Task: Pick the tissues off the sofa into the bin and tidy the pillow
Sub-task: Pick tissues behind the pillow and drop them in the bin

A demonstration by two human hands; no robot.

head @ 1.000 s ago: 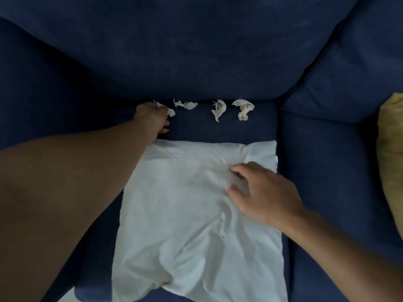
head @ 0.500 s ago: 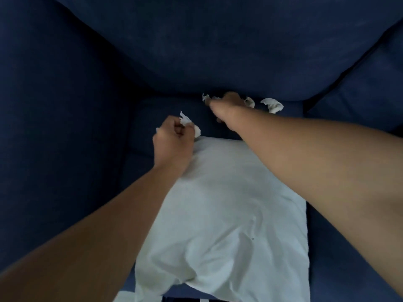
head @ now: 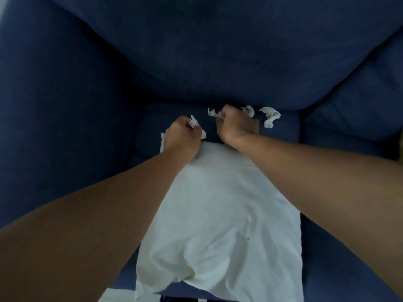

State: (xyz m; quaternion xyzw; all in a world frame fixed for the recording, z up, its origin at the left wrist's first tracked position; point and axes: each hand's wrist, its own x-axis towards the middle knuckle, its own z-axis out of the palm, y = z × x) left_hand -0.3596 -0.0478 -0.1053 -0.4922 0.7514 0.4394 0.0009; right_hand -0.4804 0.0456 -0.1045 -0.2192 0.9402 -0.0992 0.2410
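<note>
A white pillow (head: 220, 214) lies flat on the seat of the dark blue sofa (head: 196, 51). Behind its far edge my left hand (head: 182, 138) is closed around a crumpled white tissue (head: 194, 123) that sticks out of the fist. My right hand (head: 236, 125) is fisted on another tissue (head: 213, 114) at the foot of the backrest. A third tissue (head: 249, 110) peeks out just behind my right hand. One more crumpled tissue (head: 270, 116) lies loose to its right.
The sofa armrest (head: 54, 127) rises on the left. A second seat cushion (head: 349, 118) lies to the right, with a sliver of something yellow (head: 400, 149) at the right edge. A pale patch of floor (head: 117, 296) shows at the bottom. No bin is in view.
My left hand took a tissue off the seat and holds it in a fist. My right hand left the pillow, reached to the row of tissues and closed on one.
</note>
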